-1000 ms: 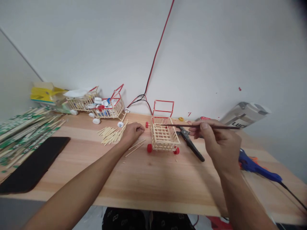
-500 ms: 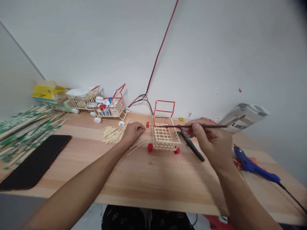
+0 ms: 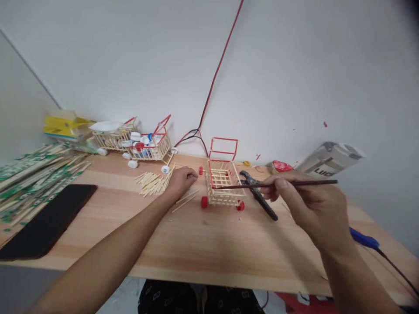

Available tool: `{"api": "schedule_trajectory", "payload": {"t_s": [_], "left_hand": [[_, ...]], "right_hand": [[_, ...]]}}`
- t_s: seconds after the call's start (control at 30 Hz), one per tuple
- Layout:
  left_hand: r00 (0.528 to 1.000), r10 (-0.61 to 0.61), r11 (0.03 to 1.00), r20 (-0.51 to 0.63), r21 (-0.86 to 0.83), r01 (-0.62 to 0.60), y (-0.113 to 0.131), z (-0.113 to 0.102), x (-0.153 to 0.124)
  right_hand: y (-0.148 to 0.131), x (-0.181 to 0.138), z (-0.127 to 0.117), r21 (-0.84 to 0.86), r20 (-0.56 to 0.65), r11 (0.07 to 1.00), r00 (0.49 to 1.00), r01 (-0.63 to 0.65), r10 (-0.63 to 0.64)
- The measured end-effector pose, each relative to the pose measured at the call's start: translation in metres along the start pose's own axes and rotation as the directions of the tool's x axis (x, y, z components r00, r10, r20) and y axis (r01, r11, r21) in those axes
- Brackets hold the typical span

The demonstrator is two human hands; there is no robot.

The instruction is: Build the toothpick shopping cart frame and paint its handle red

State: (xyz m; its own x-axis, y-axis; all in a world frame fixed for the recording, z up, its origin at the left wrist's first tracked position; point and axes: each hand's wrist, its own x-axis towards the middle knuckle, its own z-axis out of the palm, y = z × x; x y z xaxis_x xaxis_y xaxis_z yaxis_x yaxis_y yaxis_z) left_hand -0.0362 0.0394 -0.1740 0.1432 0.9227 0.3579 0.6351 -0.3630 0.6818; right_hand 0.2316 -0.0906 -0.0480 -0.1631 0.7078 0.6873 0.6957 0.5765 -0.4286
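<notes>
A small cart of wooden sticks (image 3: 224, 185) with a red handle frame and red wheels stands on the wooden table (image 3: 203, 244). My right hand (image 3: 307, 207) is closed on a thin dark paintbrush (image 3: 304, 183), held level. Its tip reaches the cart's near top rim. My left hand (image 3: 181, 179) rests curled on the table left of the cart, beside a heap of short sticks (image 3: 153, 182). Whether it holds anything is hidden. Black pliers (image 3: 260, 196) lie just right of the cart, partly behind my right hand.
Two more stick carts (image 3: 140, 141) with bottle caps stand at the back left, by a yellow box (image 3: 63, 126). Wrapped chopsticks (image 3: 32, 174) and a black phone (image 3: 42, 220) lie at left. A blue glue gun (image 3: 365, 240), a red paint pot (image 3: 281, 166) and a silver carton (image 3: 330, 159) are at right.
My right hand has drawn back toward me and to the right, and the brush tip has dropped from the cart's far rim to its near rim. The left hand has stayed put.
</notes>
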Motion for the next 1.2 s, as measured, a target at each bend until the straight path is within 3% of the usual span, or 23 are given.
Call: {"api": "schedule_trajectory", "payload": {"t_s": [0.17,0.57,0.8,0.97,1.2], "left_hand": [[1.000,0.006,1.000,-0.001,-0.013,-0.006,0.001,0.000,-0.001],[1.000,0.005,1.000,-0.004,0.003,-0.005,0.002,-0.001,0.000],[1.000,0.002,1.000,-0.005,0.001,-0.002,0.001,0.000,-0.001],[1.000,0.008,1.000,-0.004,0.000,-0.008,0.000,0.001,-0.001],[1.000,-0.006,1.000,0.001,-0.005,0.006,0.001,0.001,-0.001]], "right_hand": [[-0.002,0.004,0.004,0.020,-0.040,1.000,0.999,-0.001,0.002],[-0.006,-0.004,-0.007,0.006,0.081,0.999,0.996,0.037,-0.037],[-0.009,-0.001,-0.006,0.028,0.021,0.999,1.000,0.021,-0.021],[-0.008,0.000,-0.007,0.007,0.090,0.999,0.994,0.054,-0.054],[-0.013,0.003,-0.011,0.010,0.093,0.997,0.993,0.071,-0.072]]}}
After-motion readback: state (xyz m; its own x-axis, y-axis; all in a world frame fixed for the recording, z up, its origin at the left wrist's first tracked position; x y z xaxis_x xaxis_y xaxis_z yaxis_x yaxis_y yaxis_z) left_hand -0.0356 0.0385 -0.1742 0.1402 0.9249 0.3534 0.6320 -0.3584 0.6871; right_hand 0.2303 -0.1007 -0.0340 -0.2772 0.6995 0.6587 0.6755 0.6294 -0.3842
